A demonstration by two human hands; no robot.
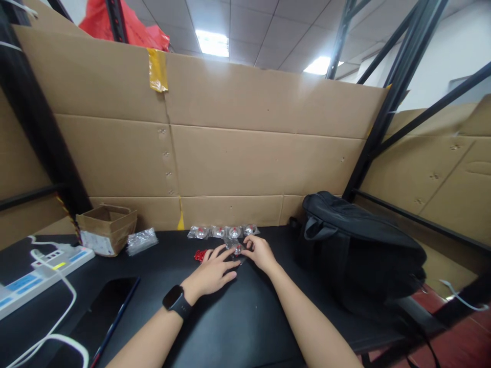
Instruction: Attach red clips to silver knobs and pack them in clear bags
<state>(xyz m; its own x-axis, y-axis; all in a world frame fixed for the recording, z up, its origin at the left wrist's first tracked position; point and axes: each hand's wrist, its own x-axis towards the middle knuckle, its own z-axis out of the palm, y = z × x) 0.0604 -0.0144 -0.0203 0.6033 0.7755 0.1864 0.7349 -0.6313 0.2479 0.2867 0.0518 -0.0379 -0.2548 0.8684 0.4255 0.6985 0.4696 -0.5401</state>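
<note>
A small clear plastic bag (238,249) with a round red-and-silver item inside lies on the black tabletop between my hands. My left hand (210,273), wearing a dark watch, rests with its fingers spread, the fingertips at the bag's left side. Thumb and fingers of my right hand (263,254) close on the bag's right edge. Beside my left fingers lies a bundle of red cord (200,255), partly covered by the hand. Just beyond is a row of several similar bagged round items (218,232), set along the cardboard wall.
A black backpack (356,250) stands at the right. On the left are an open cardboard box (107,230), a pile of clear plastic bags (141,241), a white power strip (42,278) with cables, and a dark tablet (103,312). A cardboard panel (249,163) closes off the back.
</note>
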